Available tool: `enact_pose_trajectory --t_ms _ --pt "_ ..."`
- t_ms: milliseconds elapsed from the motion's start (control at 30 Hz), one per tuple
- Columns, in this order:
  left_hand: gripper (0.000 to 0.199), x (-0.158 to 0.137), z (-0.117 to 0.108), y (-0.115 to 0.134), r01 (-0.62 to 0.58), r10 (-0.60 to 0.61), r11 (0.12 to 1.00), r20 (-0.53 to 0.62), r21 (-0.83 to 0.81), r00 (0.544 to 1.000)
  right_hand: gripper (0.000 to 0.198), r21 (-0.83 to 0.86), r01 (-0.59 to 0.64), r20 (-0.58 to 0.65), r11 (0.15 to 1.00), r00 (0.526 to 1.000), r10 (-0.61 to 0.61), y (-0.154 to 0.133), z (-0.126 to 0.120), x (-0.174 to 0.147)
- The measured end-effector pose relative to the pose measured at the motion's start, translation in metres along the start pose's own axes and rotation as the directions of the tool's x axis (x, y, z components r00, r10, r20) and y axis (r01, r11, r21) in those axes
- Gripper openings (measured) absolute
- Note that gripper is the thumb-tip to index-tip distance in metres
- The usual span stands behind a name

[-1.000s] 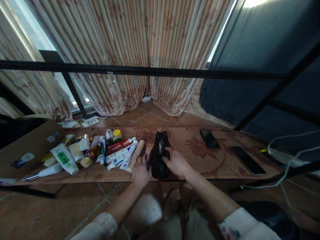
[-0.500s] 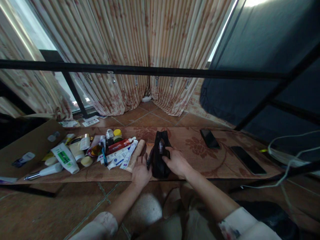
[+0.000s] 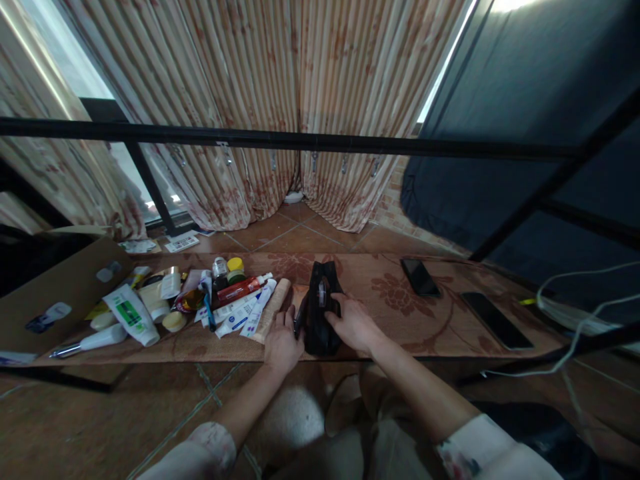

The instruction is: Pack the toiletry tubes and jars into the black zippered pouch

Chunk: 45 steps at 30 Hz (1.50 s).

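Note:
On the cloth-covered bench (image 3: 390, 327), a black pouch (image 3: 320, 337) lies lengthwise between my hands, its top parted. A small clear, shiny item (image 3: 323, 292) shows in its opening. My right hand (image 3: 353, 323) grips the pouch's right side, thumb and fingers on the edge. At the left side, my left hand (image 3: 284, 340) has its fingers curled against a dark edge that seems part of the pouch; its exact hold is partly hidden. Just left of that hand lies a beige roll (image 3: 274, 310), beside white and blue tubes (image 3: 243, 315).
Farther left are a red bottle (image 3: 241, 289), a white-green tube (image 3: 131, 313), a white-handled tool (image 3: 95, 341), several jars and a cardboard box (image 3: 60, 293). Two phones (image 3: 420, 277) lie right. A black metal bar (image 3: 350, 143) crosses beyond the bench; white cables (image 3: 575, 333) hang at right.

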<state>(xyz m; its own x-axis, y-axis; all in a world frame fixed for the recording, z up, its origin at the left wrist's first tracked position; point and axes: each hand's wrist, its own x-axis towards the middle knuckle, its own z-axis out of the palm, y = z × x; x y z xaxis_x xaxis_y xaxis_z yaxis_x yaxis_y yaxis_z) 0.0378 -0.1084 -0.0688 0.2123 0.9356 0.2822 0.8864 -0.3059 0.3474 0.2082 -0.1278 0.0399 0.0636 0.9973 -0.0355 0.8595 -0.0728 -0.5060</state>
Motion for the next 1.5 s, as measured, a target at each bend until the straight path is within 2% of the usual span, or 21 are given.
enact_pose_trajectory --t_ms 600,1500 --pt "0.055 -0.0005 0.0048 -0.0024 -0.019 0.020 1.000 -0.044 0.015 0.999 0.044 0.008 0.000 0.009 1.000 1.000 0.000 0.0005 0.0006 -0.0004" --pt "0.054 -0.0012 0.0027 -0.0014 -0.011 0.011 1.000 -0.020 0.001 1.000 0.046 -0.002 -0.016 0.028 1.000 0.999 0.016 -0.0025 -0.0020 -0.0008"
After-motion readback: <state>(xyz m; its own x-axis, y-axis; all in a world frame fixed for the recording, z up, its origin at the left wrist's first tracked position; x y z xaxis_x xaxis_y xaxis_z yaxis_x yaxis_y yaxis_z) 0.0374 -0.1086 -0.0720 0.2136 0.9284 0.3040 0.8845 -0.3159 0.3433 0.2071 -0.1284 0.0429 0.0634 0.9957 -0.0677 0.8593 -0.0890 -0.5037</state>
